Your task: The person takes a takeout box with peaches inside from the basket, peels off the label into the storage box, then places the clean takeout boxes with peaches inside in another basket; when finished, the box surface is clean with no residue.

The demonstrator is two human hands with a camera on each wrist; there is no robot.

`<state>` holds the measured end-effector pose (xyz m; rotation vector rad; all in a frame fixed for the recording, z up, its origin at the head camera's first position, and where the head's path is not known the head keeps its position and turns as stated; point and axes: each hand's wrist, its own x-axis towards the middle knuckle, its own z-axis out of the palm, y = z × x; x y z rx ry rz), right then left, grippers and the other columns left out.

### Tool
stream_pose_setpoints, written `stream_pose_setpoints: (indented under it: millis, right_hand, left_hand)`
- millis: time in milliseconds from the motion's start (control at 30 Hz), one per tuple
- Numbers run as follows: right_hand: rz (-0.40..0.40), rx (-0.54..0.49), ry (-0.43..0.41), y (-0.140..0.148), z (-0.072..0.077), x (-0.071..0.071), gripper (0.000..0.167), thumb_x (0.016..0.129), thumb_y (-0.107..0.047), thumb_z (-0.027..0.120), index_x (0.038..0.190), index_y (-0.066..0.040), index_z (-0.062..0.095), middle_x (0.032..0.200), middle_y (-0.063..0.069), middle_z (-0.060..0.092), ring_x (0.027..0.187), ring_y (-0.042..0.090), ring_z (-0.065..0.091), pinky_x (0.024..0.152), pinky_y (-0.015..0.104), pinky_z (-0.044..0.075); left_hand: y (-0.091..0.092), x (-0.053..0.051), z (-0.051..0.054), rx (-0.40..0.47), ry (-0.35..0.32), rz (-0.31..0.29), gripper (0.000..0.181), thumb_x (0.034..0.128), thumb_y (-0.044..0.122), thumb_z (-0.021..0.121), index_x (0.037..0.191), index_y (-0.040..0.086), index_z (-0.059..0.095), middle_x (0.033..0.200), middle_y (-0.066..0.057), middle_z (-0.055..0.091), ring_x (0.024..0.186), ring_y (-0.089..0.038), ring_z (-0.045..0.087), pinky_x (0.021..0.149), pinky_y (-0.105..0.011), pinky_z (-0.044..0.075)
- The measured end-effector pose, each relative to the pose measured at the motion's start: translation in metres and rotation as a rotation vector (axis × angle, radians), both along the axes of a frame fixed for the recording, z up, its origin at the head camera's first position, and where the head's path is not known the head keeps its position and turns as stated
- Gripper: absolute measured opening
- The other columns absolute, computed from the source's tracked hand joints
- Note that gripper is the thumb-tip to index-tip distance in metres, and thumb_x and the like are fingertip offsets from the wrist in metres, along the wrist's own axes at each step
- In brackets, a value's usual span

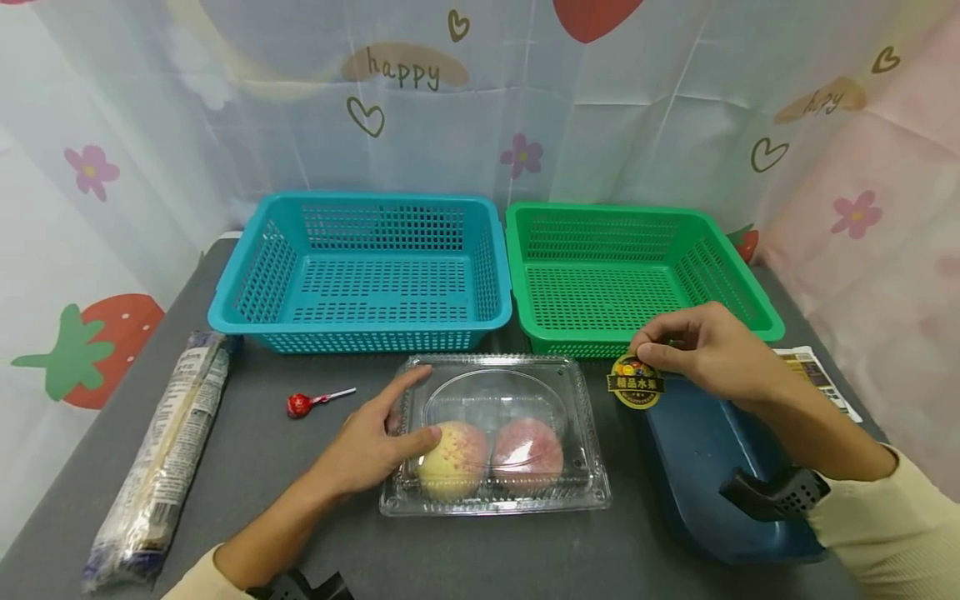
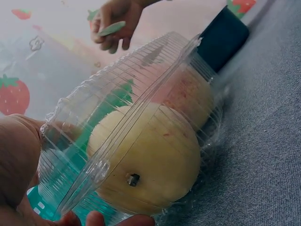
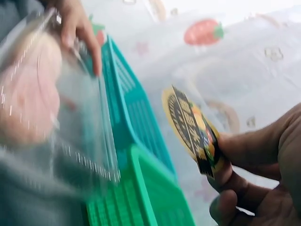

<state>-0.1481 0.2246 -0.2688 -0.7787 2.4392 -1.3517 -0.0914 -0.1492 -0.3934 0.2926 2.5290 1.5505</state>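
A closed clear plastic box (image 1: 495, 392) lies on the grey table with two peaches (image 1: 453, 461) inside, one yellowish and one pink. The left hand (image 1: 375, 437) rests on the box's left side, thumb on the lid and fingers spread along the edge. Between thumb and forefinger the right hand (image 1: 701, 354) pinches a round black-and-gold sticker (image 1: 635, 382), held up to the right of the box. In the right wrist view the sticker (image 3: 190, 129) is seen at an angle, its lower end at the fingertips.
Behind the box stand a blue basket (image 1: 360, 329) and a green basket (image 1: 645, 333). A dark blue bin (image 1: 705, 467) is under the right forearm, with a printed packet (image 1: 817, 379) beyond. At left lie a red lollipop (image 1: 299, 406) and a long wrapped package (image 1: 161, 458).
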Motion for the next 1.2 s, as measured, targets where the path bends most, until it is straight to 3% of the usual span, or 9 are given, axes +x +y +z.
stream_pose_setpoints:
  millis: [167,433,600,900,1200]
  right_hand:
    - [0.034,0.04,-0.035,0.03,-0.006,-0.005,0.013,0.096,-0.002,0.058,0.098,0.004,0.07,0.089,0.012,0.068,0.082,0.021,0.064,0.073,0.03,0.054]
    - [0.218,0.065,-0.082,0.066,-0.031,-0.019,0.015,0.095,0.005,0.055,0.096,0.001,0.069,0.084,0.009,0.067,0.077,0.021,0.06,0.072,0.029,0.052]
    - [0.175,0.101,-0.159,0.079,-0.046,-0.023,0.013,0.097,0.0,0.055,0.096,0.002,0.069,0.084,0.009,0.067,0.078,0.02,0.061,0.074,0.03,0.051]
    - [0.069,0.233,-0.178,0.091,-0.08,-0.027,0.011,0.095,-0.007,0.06,0.091,-0.001,0.069,0.081,0.003,0.064,0.072,0.015,0.059,0.066,0.034,0.052]
    - [0.117,0.299,-0.144,0.094,-0.105,-0.026,0.012,0.094,-0.004,0.06,0.089,-0.002,0.07,0.076,-0.001,0.062,0.064,0.008,0.052,0.056,0.025,0.044]
  left_hand:
    - [0.0,0.001,0.002,0.0,0.001,0.0,0.072,0.084,0.031,0.074,0.147,0.024,0.041,0.068,-0.003,0.038,0.053,-0.013,0.035,0.045,-0.027,0.03]
    - [-0.001,0.001,0.002,0.006,0.0,0.001,0.071,0.0845,0.031,0.074,0.147,0.025,0.041,0.07,-0.004,0.038,0.055,-0.014,0.034,0.047,-0.027,0.029]
    - [-0.001,0.001,0.0,0.006,-0.002,0.007,0.071,0.0847,0.03,0.074,0.147,0.026,0.04,0.07,-0.003,0.038,0.055,-0.014,0.034,0.047,-0.027,0.03]
    - [-0.002,0.0,-0.002,0.001,0.009,-0.001,0.07,0.0846,0.031,0.074,0.146,0.028,0.04,0.068,-0.003,0.038,0.054,-0.013,0.034,0.046,-0.027,0.031]
    - [-0.003,0.0,-0.001,-0.007,0.011,-0.009,0.071,0.085,0.033,0.073,0.147,0.027,0.04,0.068,-0.003,0.039,0.054,-0.013,0.035,0.046,-0.027,0.031]
